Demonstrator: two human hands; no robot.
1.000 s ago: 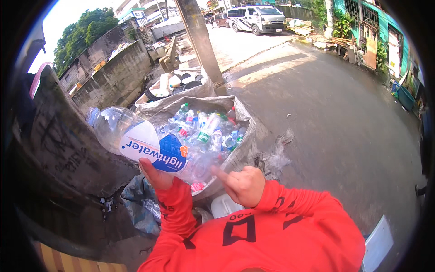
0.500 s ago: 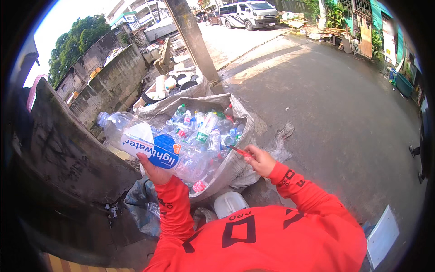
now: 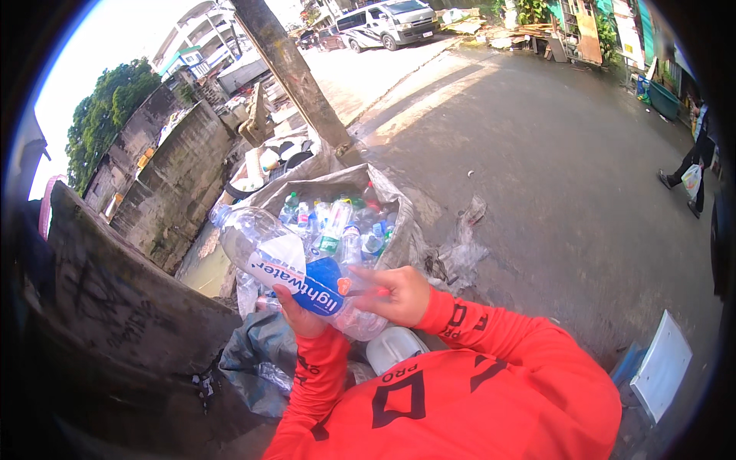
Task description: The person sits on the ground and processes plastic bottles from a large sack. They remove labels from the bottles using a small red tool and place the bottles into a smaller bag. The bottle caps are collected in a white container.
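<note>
A large clear plastic bottle [image 3: 257, 234] with a blue and white label lies tilted in front of me, its neck toward the upper left. My left hand [image 3: 301, 316] grips it from below, around the label. Against the label's right end is my right hand [image 3: 402, 295], closed on a small red-handled knife [image 3: 373, 292]; the blade is blurred and hard to make out. Beneath the bottle stands a big pale woven sack [image 3: 402, 203] filled with clear and green plastic bottles [image 3: 331, 230], several with labels and caps.
A second sack [image 3: 326, 157] with mixed plastic stands behind, beside a leaning post [image 3: 295, 73]. A dark wall [image 3: 115, 268] borders the left. A white jug [image 3: 392, 349] sits close to my body, a white panel [image 3: 661, 368] at lower right. A person [image 3: 694, 157] walks at far right.
The bottle has come down and to the right with my left hand. My right hand has moved left with the knife to the label. At far right, a person has come further into view.
</note>
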